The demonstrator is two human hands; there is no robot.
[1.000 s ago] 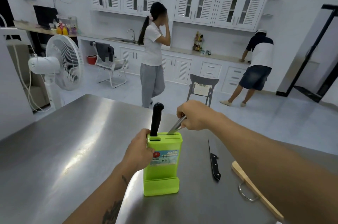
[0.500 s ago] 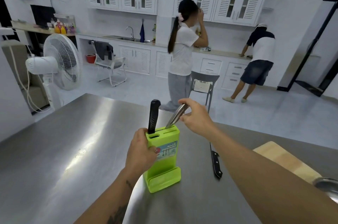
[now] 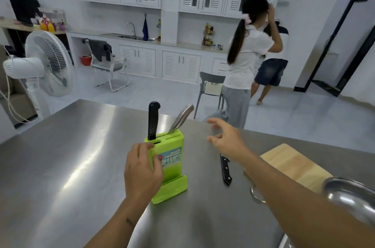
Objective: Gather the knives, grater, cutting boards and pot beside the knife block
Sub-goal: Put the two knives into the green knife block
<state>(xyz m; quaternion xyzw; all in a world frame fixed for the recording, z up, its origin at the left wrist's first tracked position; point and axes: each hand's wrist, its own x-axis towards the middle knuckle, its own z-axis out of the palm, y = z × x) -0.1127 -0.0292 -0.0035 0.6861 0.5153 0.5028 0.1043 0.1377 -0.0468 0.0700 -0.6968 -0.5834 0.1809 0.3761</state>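
Note:
A lime-green knife block (image 3: 170,162) stands on the steel table (image 3: 60,166). My left hand (image 3: 142,172) grips its left side. A black-handled knife (image 3: 153,120) and a steel-handled knife (image 3: 180,119) stick out of its slots. My right hand (image 3: 225,139) hovers open just right of the block, fingers spread, holding nothing. Another black-handled knife (image 3: 225,170) lies flat on the table under my right forearm. A wooden cutting board (image 3: 294,164) lies to the right, and a steel pot (image 3: 353,197) sits at the right edge, partly cut off.
A metal ring (image 3: 256,195) of some utensil shows beneath my right forearm. Beyond the table's far edge stand a grey chair (image 3: 211,85), a white fan (image 3: 46,63) at left, and two people (image 3: 243,61) near the kitchen counter (image 3: 182,45).
My right hand let go of the steel-handled knife, which now rests in the block, and drew back to the right with fingers open. The person in white walked further right.

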